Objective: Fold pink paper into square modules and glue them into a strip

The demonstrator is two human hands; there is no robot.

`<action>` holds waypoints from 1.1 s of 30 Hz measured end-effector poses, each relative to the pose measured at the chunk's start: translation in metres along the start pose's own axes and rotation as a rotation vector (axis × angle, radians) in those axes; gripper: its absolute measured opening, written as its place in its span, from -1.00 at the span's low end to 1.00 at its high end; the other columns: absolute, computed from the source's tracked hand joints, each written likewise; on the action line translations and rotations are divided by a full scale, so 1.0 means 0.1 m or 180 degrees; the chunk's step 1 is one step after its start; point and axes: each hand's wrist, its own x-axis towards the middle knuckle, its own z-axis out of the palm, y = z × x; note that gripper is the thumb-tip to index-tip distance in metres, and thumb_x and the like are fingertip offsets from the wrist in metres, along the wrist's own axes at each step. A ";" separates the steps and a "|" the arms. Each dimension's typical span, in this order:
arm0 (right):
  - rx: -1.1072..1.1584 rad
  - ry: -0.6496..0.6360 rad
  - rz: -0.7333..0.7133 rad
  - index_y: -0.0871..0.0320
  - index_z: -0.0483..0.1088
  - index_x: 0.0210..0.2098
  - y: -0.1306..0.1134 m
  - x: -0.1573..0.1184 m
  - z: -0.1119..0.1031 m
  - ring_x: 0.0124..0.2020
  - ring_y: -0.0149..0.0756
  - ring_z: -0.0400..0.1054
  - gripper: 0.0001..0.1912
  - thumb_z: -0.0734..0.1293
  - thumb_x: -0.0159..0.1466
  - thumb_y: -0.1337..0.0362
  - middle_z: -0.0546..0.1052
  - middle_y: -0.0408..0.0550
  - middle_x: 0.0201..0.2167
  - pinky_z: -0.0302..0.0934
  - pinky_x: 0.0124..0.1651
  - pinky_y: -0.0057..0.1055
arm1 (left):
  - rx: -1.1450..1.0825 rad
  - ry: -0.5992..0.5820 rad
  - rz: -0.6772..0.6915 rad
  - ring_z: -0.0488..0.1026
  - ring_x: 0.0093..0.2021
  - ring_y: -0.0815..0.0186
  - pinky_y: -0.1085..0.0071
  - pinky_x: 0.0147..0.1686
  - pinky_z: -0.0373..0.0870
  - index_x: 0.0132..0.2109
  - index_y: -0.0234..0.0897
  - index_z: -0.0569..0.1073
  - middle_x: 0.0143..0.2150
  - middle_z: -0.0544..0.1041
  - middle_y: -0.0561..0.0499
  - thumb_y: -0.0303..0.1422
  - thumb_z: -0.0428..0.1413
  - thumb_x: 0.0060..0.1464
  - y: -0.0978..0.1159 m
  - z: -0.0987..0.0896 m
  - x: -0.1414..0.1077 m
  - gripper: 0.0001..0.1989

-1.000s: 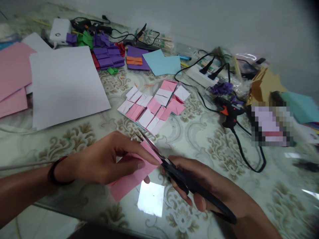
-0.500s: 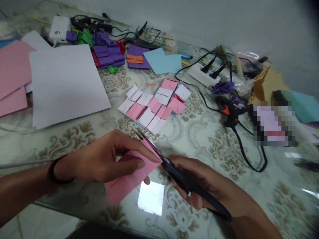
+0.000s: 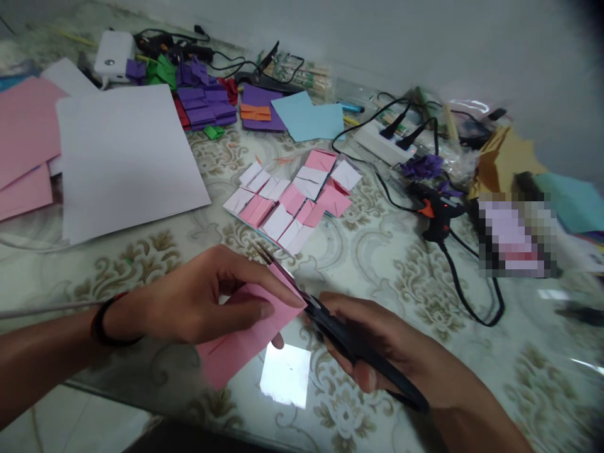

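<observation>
My left hand point(image 3: 212, 296) pinches a pink sheet of paper point(image 3: 231, 355), its index finger stretched along the upper edge. Black-handled scissors point(image 3: 344, 340) are gripped in my right hand point(image 3: 382, 343), fingers through the handles. Their blades lie along the paper's upper right edge, close to my left fingertip, and look nearly closed. Part of the paper is hidden under my left hand. Just beyond the blade tips lies a patchwork of folded pink and white paper pieces point(image 3: 292, 204).
A large white sheet point(image 3: 127, 157) and pink sheets point(image 3: 28, 138) lie left. Purple folded paper point(image 3: 205, 107) and light blue paper point(image 3: 311, 116) sit at the back. A power strip point(image 3: 384, 141), a black glue gun point(image 3: 438, 211) and its cable occupy the right.
The fingers of my right hand have closed a little and the scissor handles have drawn together. My left hand and the pink paper have barely moved.
</observation>
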 end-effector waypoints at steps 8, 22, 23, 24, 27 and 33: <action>0.0081 0.0031 -0.0029 0.14 0.44 0.11 -0.01 0.00 0.01 -0.49 -0.44 0.17 -0.37 0.53 0.22 -0.11 0.36 -0.18 -0.42 0.12 -0.50 -0.53 | 0.0101 0.0002 0.0057 0.71 -0.19 0.27 0.53 -0.30 0.56 0.08 -0.11 0.67 -0.01 0.71 -0.06 -0.51 0.17 0.27 0.02 -0.01 0.01 -0.67; -0.1965 0.2444 0.0443 0.10 0.47 0.05 -0.13 -0.19 -0.35 -0.34 -0.17 0.48 -0.50 0.43 0.27 -0.08 0.58 0.02 -0.29 0.36 -0.37 -0.34 | 0.0506 0.0770 0.0067 0.65 -0.26 0.27 0.47 -0.36 0.55 0.16 -0.18 0.61 -0.14 0.70 -0.04 -0.29 0.12 0.36 -0.02 0.01 0.02 -0.69; -0.2116 0.2548 0.0552 0.10 0.47 0.07 -0.12 -0.22 -0.42 -0.32 -0.13 0.50 -0.51 0.40 0.28 -0.07 0.60 0.04 -0.27 0.39 -0.32 -0.28 | 0.0702 0.0852 0.0097 0.61 -0.29 0.29 0.48 -0.38 0.52 0.18 -0.18 0.59 -0.19 0.69 -0.02 -0.28 0.11 0.37 -0.02 -0.01 0.01 -0.67; -0.2244 0.2633 0.0615 0.09 0.46 0.08 -0.09 -0.25 -0.47 -0.31 -0.09 0.52 -0.52 0.36 0.29 -0.05 0.61 0.05 -0.27 0.40 -0.29 -0.24 | 0.0897 0.0950 0.0125 0.56 -0.33 0.32 0.49 -0.41 0.48 0.21 -0.17 0.57 -0.24 0.66 0.01 -0.27 0.10 0.37 -0.04 -0.02 0.01 -0.65; -0.2773 0.2818 0.0675 0.10 0.47 0.08 0.00 -0.30 -0.59 -0.28 -0.02 0.53 -0.55 0.32 0.28 0.04 0.61 0.08 -0.24 0.41 -0.20 -0.13 | 0.1364 0.1222 0.0275 0.39 -0.44 0.39 0.50 -0.44 0.36 0.34 -0.14 0.44 -0.35 0.56 0.08 -0.27 0.08 0.37 -0.09 -0.07 0.02 -0.56; -0.3275 0.2691 0.0532 0.17 0.45 0.16 0.10 -0.32 -0.66 -0.08 0.07 0.54 -0.52 0.23 0.34 0.10 0.56 0.18 -0.09 0.41 0.01 -0.02 | 0.1528 0.1246 0.0053 0.07 -0.58 0.42 0.48 -0.55 0.08 0.37 -0.24 0.26 -0.52 0.17 0.23 -0.27 0.01 0.38 -0.14 -0.09 0.09 -0.52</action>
